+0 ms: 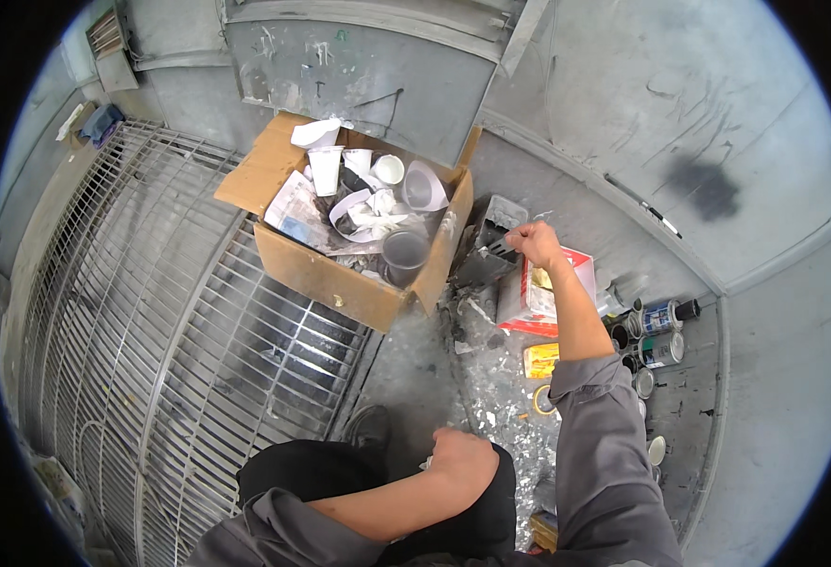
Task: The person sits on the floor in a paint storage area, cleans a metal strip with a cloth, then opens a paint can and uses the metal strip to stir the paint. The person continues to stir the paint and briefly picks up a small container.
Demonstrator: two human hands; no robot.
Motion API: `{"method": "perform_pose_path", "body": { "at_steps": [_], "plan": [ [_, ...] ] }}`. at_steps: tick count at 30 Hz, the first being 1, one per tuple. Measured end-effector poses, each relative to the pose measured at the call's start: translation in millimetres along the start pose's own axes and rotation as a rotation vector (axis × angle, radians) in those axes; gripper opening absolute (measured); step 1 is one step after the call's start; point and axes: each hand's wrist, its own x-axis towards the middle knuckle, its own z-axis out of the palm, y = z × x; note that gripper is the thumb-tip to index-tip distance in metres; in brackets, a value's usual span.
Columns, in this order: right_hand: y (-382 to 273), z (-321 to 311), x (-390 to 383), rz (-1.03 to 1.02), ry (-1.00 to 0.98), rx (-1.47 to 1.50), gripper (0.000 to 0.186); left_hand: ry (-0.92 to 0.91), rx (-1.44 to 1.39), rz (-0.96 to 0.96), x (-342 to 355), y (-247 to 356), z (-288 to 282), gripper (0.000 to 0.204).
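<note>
My right hand (536, 244) reaches out with fingers pinched at the upper edge of a dark grey, paint-stained container (480, 269). A small grey flat piece (502, 245) shows at its fingertips; its kind is unclear. Just below that hand stands a white and red box (527, 307), partly covered by my forearm. My left hand (464, 463) is closed near my knee, with a bit of something whitish at its fingers that I cannot identify. An open cardboard box (330, 283) lies ahead, filled with used paper cups (324, 172), a clear plastic cup (405, 253) and crumpled paper.
Metal grating (179, 350) covers the left side. Several paint cans (659, 350) line the right wall. A yellow packet (540, 360) and a tape roll (545, 400) lie on the paint-splattered floor. A black and white stick (642, 205) rests along the wall's base.
</note>
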Motion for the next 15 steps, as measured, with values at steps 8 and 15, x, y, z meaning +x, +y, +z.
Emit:
{"method": "perform_pose_path", "body": {
  "at_steps": [8,15],
  "plan": [
    [-15,-61,-3,0.050,-0.125,0.184,0.025,0.011,0.082,-0.039,14,10,9,0.017],
    [-39,-169,-34,-0.097,-0.057,0.288,0.019,0.052,0.086,-0.005,19,10,12,0.018]
  ]
}}
